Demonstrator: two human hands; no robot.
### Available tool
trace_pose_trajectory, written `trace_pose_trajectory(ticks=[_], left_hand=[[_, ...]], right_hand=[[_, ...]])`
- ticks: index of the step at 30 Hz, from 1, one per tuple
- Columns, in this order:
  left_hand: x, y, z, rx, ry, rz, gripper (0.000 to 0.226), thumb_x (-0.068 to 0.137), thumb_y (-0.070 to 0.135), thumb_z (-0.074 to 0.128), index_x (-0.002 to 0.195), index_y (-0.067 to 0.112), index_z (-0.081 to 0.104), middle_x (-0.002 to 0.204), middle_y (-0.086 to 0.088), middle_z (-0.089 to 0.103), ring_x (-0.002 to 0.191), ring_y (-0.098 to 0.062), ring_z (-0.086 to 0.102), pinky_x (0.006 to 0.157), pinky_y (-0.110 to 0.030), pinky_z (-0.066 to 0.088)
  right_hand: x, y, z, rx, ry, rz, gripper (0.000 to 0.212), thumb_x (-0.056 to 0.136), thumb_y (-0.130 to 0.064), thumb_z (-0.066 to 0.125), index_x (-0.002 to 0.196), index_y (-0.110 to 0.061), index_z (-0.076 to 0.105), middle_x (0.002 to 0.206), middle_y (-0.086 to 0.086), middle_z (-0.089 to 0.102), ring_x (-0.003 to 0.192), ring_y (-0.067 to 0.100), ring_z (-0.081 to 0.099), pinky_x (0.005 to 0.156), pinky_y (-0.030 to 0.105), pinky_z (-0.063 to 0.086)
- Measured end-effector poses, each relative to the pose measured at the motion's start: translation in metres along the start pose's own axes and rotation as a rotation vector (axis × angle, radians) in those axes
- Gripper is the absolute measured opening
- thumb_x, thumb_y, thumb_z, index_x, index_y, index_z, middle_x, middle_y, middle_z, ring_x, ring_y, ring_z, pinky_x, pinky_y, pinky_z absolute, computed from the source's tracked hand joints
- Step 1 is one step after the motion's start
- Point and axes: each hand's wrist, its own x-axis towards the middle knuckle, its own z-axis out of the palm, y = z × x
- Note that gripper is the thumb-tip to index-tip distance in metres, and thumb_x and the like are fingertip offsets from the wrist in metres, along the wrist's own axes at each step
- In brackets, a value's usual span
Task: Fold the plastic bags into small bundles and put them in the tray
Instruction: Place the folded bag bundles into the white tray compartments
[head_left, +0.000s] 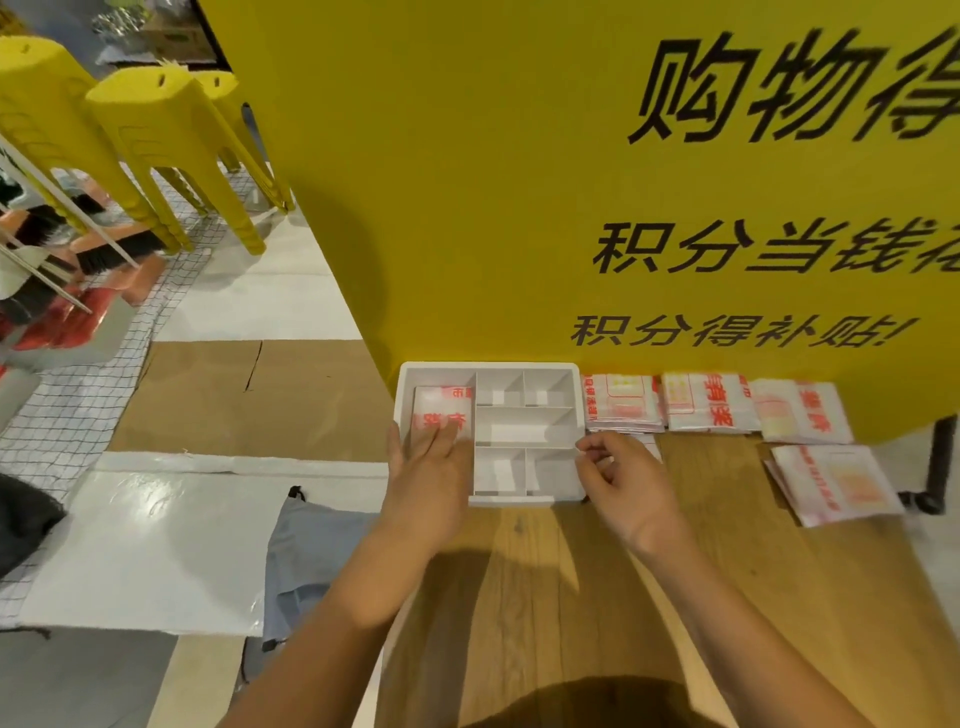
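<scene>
The left grip (431, 457), released and flat, presses the bundle (441, 408) into the nine-o'clock compartment of the tray (488, 367). Once the grip lifts, the springy plastic may unfold. The right grip (618, 478) curls at the tray's three o'clock; I cannot tell whether it pinches anything.

My left hand (431, 462) and my right hand (623, 483) are both bare, plain from fingertips to wrist, with slim fingers and rounded knuckles. My left forearm (332, 613) and my right forearm (727, 613) are bare as well, uncovered all the way to the bottom edge of the view; the soft focus hides any finer marks. The wide lens makes both arms look long, narrow at the wrists and much broader toward me. Between them, at the very bottom, sits a dark rounded patch (597, 701); whether it is my clothing or only my shadow, I cannot tell.
</scene>
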Motion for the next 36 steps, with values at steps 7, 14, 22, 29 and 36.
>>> trace_pose_trajectory(ticks=[7, 14, 22, 29, 36], left_hand=[[0.002, 0.08, -0.015, -0.307, 0.197, 0.199, 0.035, 0.095, 0.019, 0.055, 0.13, 0.022, 0.058, 0.128, 0.002, 0.054, 0.119, -0.019, 0.049, 0.102, -0.036, 0.039], [0.009, 0.111, -0.007, -0.347, 0.039, 0.235, 0.038, 0.102, 0.028, 0.05, 0.139, 0.025, 0.05, 0.138, 0.004, 0.043, 0.125, -0.012, 0.045, 0.1, -0.024, 0.042], [-0.004, 0.12, 0.001, -0.542, -0.035, 0.123, 0.052, 0.098, 0.04, 0.057, 0.146, 0.032, 0.036, 0.143, 0.007, 0.039, 0.125, -0.011, 0.05, 0.094, -0.025, 0.049], [0.0, 0.109, -0.017, -1.035, -0.038, -0.048, 0.032, 0.097, 0.032, 0.062, 0.128, 0.032, 0.054, 0.123, 0.016, 0.064, 0.112, 0.001, 0.06, 0.098, -0.033, 0.054], [-0.013, 0.005, -0.034, -1.003, -0.041, 0.004, 0.033, 0.1, 0.03, 0.056, 0.133, 0.029, 0.053, 0.13, 0.01, 0.062, 0.12, -0.007, 0.059, 0.102, -0.04, 0.05]], right_hand=[[-0.005, 0.056, -0.036, -0.18, 0.16, 0.226, 0.044, 0.086, -0.041, 0.073, 0.118, -0.013, 0.062, 0.112, 0.007, 0.06, 0.102, 0.026, 0.059, 0.084, 0.039, 0.051], [0.004, 0.058, -0.03, -0.024, -0.027, 0.376, 0.06, 0.073, -0.034, 0.087, 0.123, -0.017, 0.059, 0.12, 0.003, 0.07, 0.107, 0.022, 0.067, 0.083, 0.033, 0.055], [-0.014, 0.063, -0.063, 0.315, -0.208, 0.234, 0.041, 0.085, -0.035, 0.077, 0.123, -0.026, 0.064, 0.111, -0.011, 0.071, 0.096, -0.001, 0.066, 0.075, 0.014, 0.051], [-0.012, 0.021, -0.065, 0.462, -0.334, 0.07, 0.04, 0.085, -0.036, 0.074, 0.124, -0.032, 0.063, 0.117, -0.012, 0.072, 0.11, 0.007, 0.067, 0.098, 0.037, 0.053], [0.001, -0.044, -0.008, 0.561, -0.334, -0.008, 0.029, 0.087, -0.031, 0.077, 0.114, -0.033, 0.066, 0.098, -0.014, 0.07, 0.092, 0.009, 0.066, 0.083, 0.028, 0.054]])
